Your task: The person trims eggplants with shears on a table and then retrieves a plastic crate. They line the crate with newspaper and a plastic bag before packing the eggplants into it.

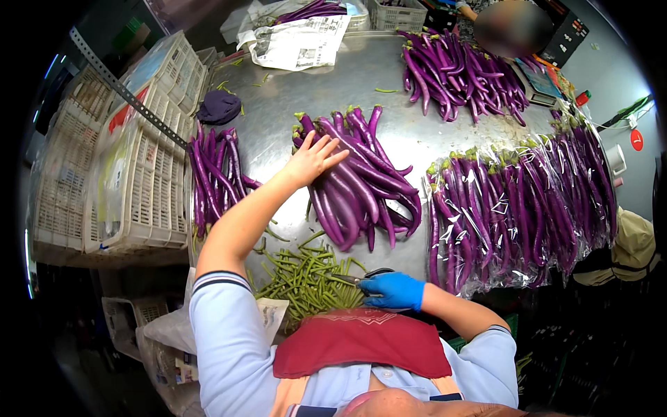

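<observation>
My bare left hand lies with its fingers spread on top of a pile of long purple eggplants in the middle of the metal table. The pile's green stem ends point away from me. My right hand, in a blue glove, is closed round a pair of scissors close to my body. The blades of the scissors reach left over a heap of cut green stems. Part of the scissors' handles is hidden by the glove.
Bagged eggplants in clear plastic line the table's right side. A loose eggplant heap lies at the far right, near another person. More eggplants and a dark cloth are at the left, beside stacked white crates.
</observation>
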`<state>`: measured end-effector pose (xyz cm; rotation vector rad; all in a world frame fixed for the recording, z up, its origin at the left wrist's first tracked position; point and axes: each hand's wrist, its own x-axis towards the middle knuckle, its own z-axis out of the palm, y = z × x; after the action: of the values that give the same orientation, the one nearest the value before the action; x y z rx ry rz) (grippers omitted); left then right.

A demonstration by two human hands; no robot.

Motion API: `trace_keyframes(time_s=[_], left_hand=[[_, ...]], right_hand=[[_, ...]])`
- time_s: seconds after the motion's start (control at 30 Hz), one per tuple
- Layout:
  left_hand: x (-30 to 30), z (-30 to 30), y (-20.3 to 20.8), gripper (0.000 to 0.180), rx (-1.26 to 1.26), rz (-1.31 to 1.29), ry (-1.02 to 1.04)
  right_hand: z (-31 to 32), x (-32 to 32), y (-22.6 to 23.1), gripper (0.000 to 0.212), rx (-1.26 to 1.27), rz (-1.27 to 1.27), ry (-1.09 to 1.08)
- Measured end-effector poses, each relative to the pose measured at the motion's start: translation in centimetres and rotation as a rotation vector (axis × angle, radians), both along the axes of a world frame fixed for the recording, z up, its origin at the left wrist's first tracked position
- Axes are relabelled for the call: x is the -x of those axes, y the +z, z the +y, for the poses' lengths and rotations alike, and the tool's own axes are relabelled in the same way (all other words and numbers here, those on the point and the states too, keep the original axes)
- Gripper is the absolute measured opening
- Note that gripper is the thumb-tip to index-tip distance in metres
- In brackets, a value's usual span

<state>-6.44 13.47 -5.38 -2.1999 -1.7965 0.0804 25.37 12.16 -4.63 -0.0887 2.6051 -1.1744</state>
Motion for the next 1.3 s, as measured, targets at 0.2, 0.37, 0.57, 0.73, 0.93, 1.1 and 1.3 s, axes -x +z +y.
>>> trace_keyframes(time_s=[0.2, 0.37, 0.57, 0.73, 0.93, 1.1, 1.3], left_hand=[[-3.4, -4.8, -2.2, 0.067, -0.311, -0.541, 0.537], [-4.4, -5.9, -4.6, 0.064, -0.254, -1.871, 1.23], [-3.7, -6.8, -5.1, 0.061, -0.012, -2.273, 1.019], [-3.8, -5.3, -4.9, 0.062, -0.062, -2.374, 0.875], [-5.3, -2.8, -2.7, 0.057, -0.059, -2.225, 0.891], [-5.1, -3.0, -4.7, 0.053, -0.194, -2.559, 0.68], [-5.8, -1.9, -4.5, 0.057, -0.364, -2.418, 0.66]], right_hand=[[14.7, 4.1, 5.5, 0.027, 0.424, 0.255, -0.816], [25.2, 8.2, -4.3, 0.043, 0.618, -0.201, -0.905], [23.2, 12.3, -5.9, 0.056, 0.881, -0.506, -0.606], [20.2, 13.3, -5.8, 0.052, 1.226, -0.435, -0.476], [18.2, 12.8, -5.1, 0.046, 1.397, -0.205, -0.446], [15.6, 13.3, -3.2, 0.04, 2.001, -0.28, -0.302], [16.4, 14.0, -6.4, 0.046, 2.022, -0.358, -0.317]])
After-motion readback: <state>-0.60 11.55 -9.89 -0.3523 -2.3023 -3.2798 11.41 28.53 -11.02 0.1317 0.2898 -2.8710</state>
